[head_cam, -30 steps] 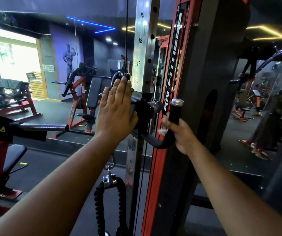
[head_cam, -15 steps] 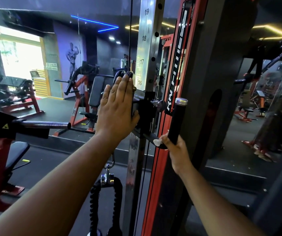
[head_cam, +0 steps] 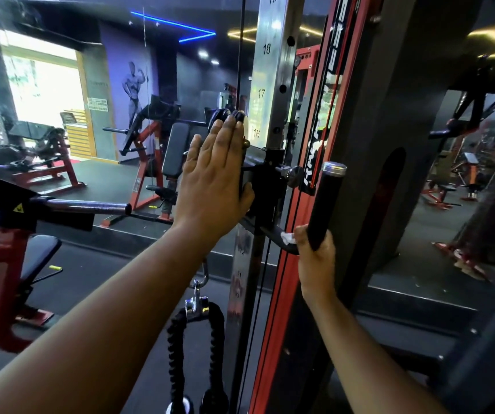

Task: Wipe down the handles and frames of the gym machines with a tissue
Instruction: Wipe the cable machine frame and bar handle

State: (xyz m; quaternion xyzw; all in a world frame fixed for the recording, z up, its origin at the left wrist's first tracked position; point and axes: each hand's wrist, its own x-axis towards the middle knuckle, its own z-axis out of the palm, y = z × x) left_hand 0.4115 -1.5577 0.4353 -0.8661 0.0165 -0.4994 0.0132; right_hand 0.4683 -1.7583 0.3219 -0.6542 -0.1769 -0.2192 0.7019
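Observation:
A black upright handle (head_cam: 325,204) with a chrome cap juts from the black carriage (head_cam: 265,182) of a cable machine. My right hand (head_cam: 315,258) grips the base of this handle, with a crumpled white tissue (head_cam: 288,238) pressed between my fingers and the handle's bent arm. My left hand (head_cam: 213,180) lies flat, fingers straight, against the left side of the carriage and its pulley housing. The carriage sits on a numbered steel column (head_cam: 270,85) at about mark 16. A red and black frame (head_cam: 338,100) rises just right of the column.
A black rope attachment (head_cam: 197,339) hangs on a clip below my left arm. A red bench machine (head_cam: 7,264) with a black bar (head_cam: 90,207) stands at the left. More red machines (head_cam: 150,162) stand behind, and a mirror panel (head_cam: 464,189) is at the right.
My right hand has slid with the tissue from the handle's middle down to its base and bent arm. My left hand stays flat on the carriage. The camera has come closer.

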